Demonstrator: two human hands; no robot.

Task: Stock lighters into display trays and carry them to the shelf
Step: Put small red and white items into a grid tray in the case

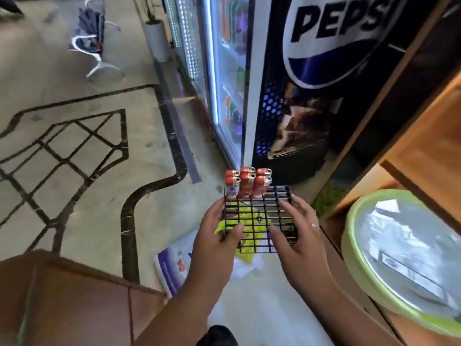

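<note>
Curled round the left edge of a black grid tray with the fingers of the left hand, thumb laid flat across the top bars at the near left corner. Hooked over the right edge with the bent, slightly spread fingers of the right hand, thumb pressing on the grid at the near right; a ring on one finger. Holding the tray between both hands, off the floor, roughly level. Standing upright in the tray's far left cells: a tight cluster of red-topped lighters, touching one another. Seen through the bars and just below the near edge: a yellow packet, with a white printed bag to its left on the floor. Further out, to the far right: a dark Pepsi cooler, and left of it a lit glass-door fridge. To the right: a wooden shelf and a green-rimmed basin. Near left: a brown carton. Far left, blurred: a row of metal chairs.
</note>
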